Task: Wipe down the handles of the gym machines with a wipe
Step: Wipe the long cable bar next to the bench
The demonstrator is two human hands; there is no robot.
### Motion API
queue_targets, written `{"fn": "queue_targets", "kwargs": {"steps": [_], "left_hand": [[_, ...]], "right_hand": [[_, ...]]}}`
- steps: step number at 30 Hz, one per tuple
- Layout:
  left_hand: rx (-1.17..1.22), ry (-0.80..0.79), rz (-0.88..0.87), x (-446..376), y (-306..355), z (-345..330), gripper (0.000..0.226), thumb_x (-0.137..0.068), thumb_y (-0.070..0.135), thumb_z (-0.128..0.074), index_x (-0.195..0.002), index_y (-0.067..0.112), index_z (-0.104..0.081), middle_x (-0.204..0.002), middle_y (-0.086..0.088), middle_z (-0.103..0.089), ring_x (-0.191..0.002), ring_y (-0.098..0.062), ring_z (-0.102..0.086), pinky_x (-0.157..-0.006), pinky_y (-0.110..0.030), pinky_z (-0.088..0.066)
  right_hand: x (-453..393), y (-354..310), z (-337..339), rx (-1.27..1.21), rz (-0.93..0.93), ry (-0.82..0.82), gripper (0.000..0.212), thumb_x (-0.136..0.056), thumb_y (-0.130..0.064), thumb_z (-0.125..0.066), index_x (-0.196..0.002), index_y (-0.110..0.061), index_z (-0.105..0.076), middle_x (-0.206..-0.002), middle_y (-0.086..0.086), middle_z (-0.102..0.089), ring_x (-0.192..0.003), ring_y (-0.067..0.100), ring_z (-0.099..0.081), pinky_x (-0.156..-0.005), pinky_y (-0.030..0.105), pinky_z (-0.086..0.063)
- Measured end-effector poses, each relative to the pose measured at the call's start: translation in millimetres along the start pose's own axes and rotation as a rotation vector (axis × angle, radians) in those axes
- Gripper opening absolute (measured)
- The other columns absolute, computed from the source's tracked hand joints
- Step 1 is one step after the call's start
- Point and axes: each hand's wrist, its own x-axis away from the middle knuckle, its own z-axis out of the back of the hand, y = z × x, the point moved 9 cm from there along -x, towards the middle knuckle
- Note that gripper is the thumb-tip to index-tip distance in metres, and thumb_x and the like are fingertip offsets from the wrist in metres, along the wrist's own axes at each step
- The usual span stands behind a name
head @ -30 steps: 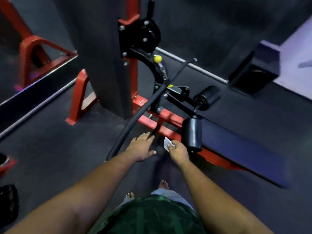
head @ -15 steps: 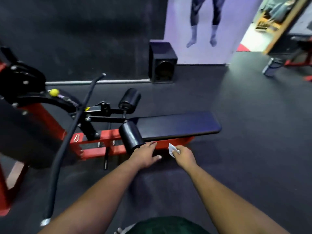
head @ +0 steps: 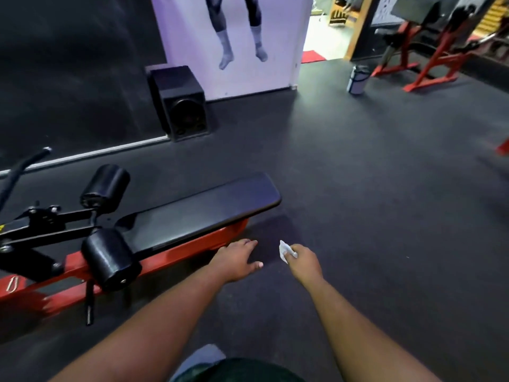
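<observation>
The right hand [head: 304,261] is closed on a small white wipe [head: 284,251], pinched between thumb and fingers, with the crumpled end sticking out above and to the left of the knuckles. Hand and wipe are held in the air over the dark rubber floor [head: 371,188], touching no equipment.

The left hand [head: 237,260] is just left of the gripping hand, with a narrow gap of floor between them. It is loose and empty, fingers spread and pointing toward the wipe, palm down. Whether it touches the red frame [head: 176,253] beneath it cannot be told from this view.

Left of and beyond the grip lies a low machine: a black padded bench [head: 198,213] on the red frame, its rounded far end up and left of the wipe. Two black roller pads [head: 110,259] sit further left, the near one beside the left forearm (the far one [head: 106,187] stands behind the bench). A black bar handle [head: 20,168] rises at the far left edge, well apart from the wipe.

Beyond the grip, against the dark wall, stands a black speaker [head: 183,103] beside a lit poster panel [head: 234,42]. Far up and right of the grip are a pale bottle [head: 357,79] on the floor and a red-framed machine [head: 429,51].
</observation>
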Motion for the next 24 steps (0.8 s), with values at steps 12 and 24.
{"fn": "queue_targets", "kwargs": {"steps": [12,24], "left_hand": [[0.0,-0.084,-0.117,-227.2,75.7,39.1,0.083,-0.097,0.065,-0.052,-0.163,0.024,-0.024,-0.169,0.001,-0.026,-0.153,-0.023,-0.03,-0.121,-0.047,-0.032],[0.03,-0.119,-0.107,-417.8,114.4,140.9,0.081,-0.098,0.065,-0.051,-0.163,0.026,-0.023,-0.167,0.002,-0.028,-0.15,-0.024,-0.033,-0.118,-0.047,-0.033]], "right_hand": [[-174.1,46.9,122.2,0.058,-0.089,0.11,0.016,-0.095,-0.028,-0.058,-0.101,-0.018,-0.069,-0.102,0.007,-0.072,-0.098,0.029,-0.065,-0.076,0.034,-0.046],[-350.4,35.1,227.2,0.046,-0.147,0.125,0.013,-0.095,-0.026,-0.056,-0.098,-0.019,-0.067,-0.09,0.0,-0.066,-0.084,0.022,-0.059,-0.067,0.032,-0.043]]}}
